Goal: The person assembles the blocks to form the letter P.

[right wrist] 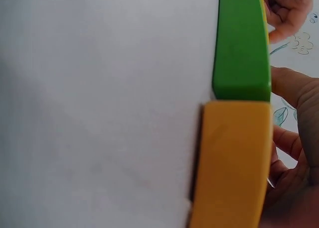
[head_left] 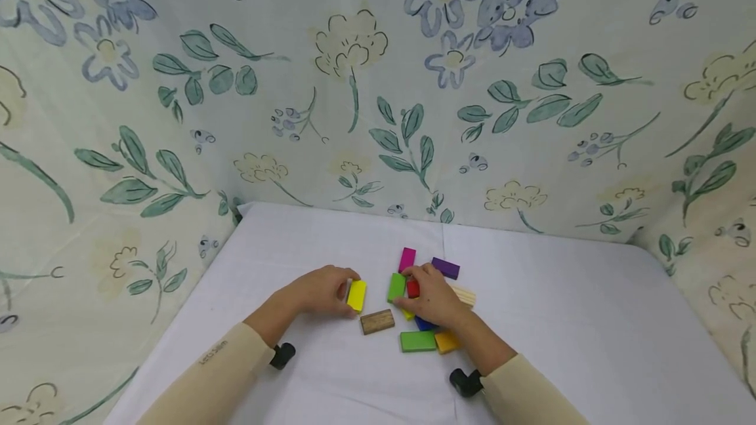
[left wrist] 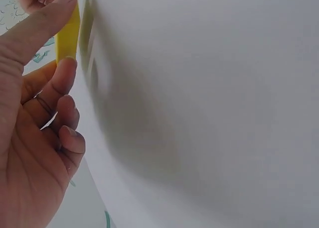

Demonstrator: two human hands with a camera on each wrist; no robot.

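In the head view my left hand (head_left: 327, 290) pinches a yellow wooden block (head_left: 357, 296) by its two ends, thumb at the near end. The left wrist view shows this yellow block (left wrist: 68, 36) between thumb and fingertip, the other fingers curled loosely. To the right, my right hand (head_left: 434, 295) pinches a green block (head_left: 396, 288), with the index finger at its far end and the thumb at its near end. Beneath and beside that hand lie a red block (head_left: 413, 288), a blue block (head_left: 424, 324) and another yellow block (head_left: 407, 313), all partly hidden.
A brown block (head_left: 377, 322) lies between the hands. Nearer me are a second green block (head_left: 417, 341) and an orange block (head_left: 447, 342), end to end. Farther off lie a pink block (head_left: 407, 260) and a purple block (head_left: 445, 267). Pale wooden blocks (head_left: 464, 296) sit right of the right hand.
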